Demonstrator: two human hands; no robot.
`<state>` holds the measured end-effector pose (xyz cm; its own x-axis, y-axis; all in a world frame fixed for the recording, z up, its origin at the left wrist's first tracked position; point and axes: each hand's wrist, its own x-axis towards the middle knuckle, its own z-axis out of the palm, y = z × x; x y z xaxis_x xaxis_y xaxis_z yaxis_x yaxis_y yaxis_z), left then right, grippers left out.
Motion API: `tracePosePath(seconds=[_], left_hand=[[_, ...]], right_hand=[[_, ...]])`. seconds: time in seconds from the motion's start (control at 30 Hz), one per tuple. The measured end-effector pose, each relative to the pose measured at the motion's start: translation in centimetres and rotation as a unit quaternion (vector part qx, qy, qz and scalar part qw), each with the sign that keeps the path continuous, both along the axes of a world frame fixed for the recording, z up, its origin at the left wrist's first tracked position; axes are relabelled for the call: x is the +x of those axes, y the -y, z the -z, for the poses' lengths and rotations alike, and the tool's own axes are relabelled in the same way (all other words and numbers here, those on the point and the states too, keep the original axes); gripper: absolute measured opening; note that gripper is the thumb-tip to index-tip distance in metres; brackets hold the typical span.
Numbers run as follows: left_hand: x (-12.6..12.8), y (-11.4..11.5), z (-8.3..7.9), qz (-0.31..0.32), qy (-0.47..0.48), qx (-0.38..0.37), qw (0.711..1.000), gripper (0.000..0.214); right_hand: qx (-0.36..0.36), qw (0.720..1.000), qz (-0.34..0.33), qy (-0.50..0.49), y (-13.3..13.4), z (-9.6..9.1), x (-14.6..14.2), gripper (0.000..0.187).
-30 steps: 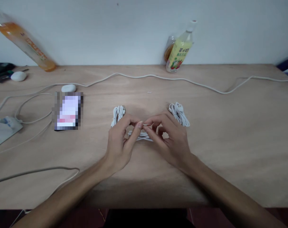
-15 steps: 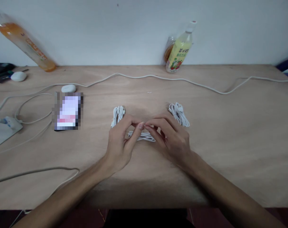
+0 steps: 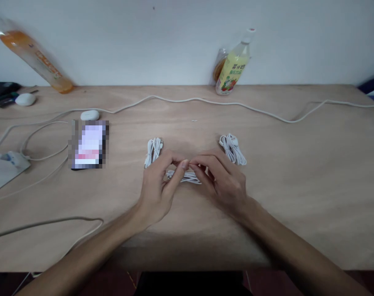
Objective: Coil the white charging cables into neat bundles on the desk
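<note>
My left hand and my right hand meet fingertip to fingertip above the middle of the table. Thumb and forefinger of each are pinched together. Whatever lies between the fingertips is too small to make out. Just below them a bundled white cable rests on the wood, partly covered by my fingers. Beyond my left hand lies a second bundled white cable. A third white cable bundle is beyond my right hand.
A phone and a white earbud case lie on the left. A long white cord crosses the table. Against the wall lean an orange drink bottle and a yellow drink bottle.
My hands keep the same pinch above the cable bundle, with only a very slight shift at the fingertips. The cable bundles lie as before.
</note>
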<state>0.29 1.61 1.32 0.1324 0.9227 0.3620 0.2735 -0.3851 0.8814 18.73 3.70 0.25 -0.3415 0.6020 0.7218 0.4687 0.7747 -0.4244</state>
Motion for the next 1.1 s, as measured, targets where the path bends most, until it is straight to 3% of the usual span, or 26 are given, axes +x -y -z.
tracePosePath(seconds=[0.43, 0.87, 1.1], left_hand=[[-0.3, -0.13, -0.29, 0.023, -0.017, -0.012, 1.0, 0.018], [-0.21, -0.33, -0.08, 0.021, 0.018, -0.025, 0.999, 0.018], [-0.06, -0.23, -0.24, 0.015, 0.022, -0.038, 0.999, 0.018]], right_hand=[[-0.04, 0.999, -0.016, -0.011, 0.19, -0.9, -0.05, 0.019], [-0.06, 0.998, -0.008, -0.012, 0.06, -0.31, -0.04, 0.015], [-0.022, 1.0, 0.007, 0.008, -0.2, -0.03, -0.17, 0.013]])
